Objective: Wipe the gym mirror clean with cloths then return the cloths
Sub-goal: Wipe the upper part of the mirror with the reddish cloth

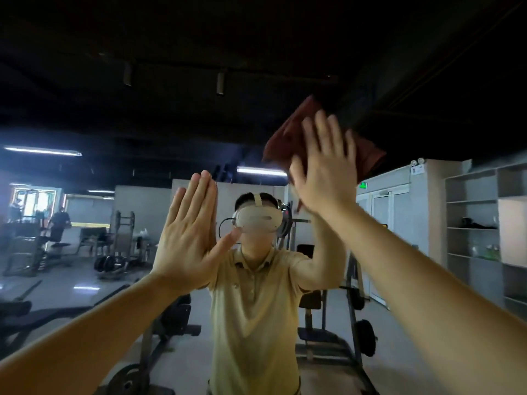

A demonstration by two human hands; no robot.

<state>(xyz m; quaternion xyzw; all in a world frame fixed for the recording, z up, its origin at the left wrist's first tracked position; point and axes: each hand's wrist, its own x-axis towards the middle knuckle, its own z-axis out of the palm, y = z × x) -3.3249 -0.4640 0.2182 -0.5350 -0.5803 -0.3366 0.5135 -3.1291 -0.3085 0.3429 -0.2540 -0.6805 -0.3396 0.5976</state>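
The gym mirror (pixel 142 143) fills the whole view and reflects the room and me. My right hand (pixel 325 166) is raised high at the upper right, palm flat, pressing a dark red cloth (pixel 288 135) against the glass. The cloth spreads out behind and above the fingers. My left hand (pixel 189 232) rests flat on the mirror lower down, left of centre, fingers together and thumb out, with nothing in it. Only one cloth is visible.
Everything else is a reflection: weight benches (pixel 168 315) and a rack with plates (pixel 356 309) behind me, white shelving (pixel 473 223) at the right, a person (pixel 60 223) standing far back at the left, ceiling strip lights (pixel 42 151).
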